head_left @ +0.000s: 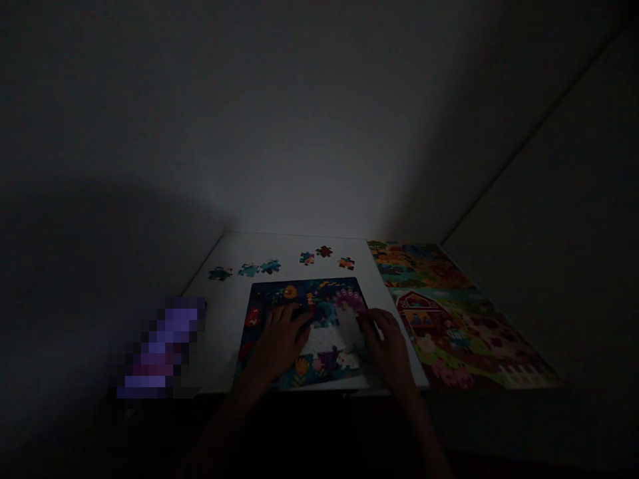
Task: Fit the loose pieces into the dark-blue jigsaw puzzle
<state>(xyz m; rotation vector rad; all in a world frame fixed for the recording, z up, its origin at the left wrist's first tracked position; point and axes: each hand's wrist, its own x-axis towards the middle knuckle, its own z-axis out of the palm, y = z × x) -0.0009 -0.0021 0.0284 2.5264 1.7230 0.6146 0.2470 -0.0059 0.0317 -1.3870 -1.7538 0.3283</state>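
A dark blue jigsaw puzzle [304,296] lies on a white table [224,319] in a dim room, with a pale unfilled patch in its middle. My left hand [282,339] rests flat on the puzzle's left part, fingers stretched out toward the gap. On the right edge of the puzzle lies my right hand [387,346], fingers curled down at the pale patch; whether a piece is under them is hidden. Several loose pieces [272,266] lie in a row behind the puzzle.
A finished farm-scene puzzle [449,319] with a red barn lies to the right. A blurred purple object [160,349] sits at the table's left front. Grey walls close in behind and on the right.
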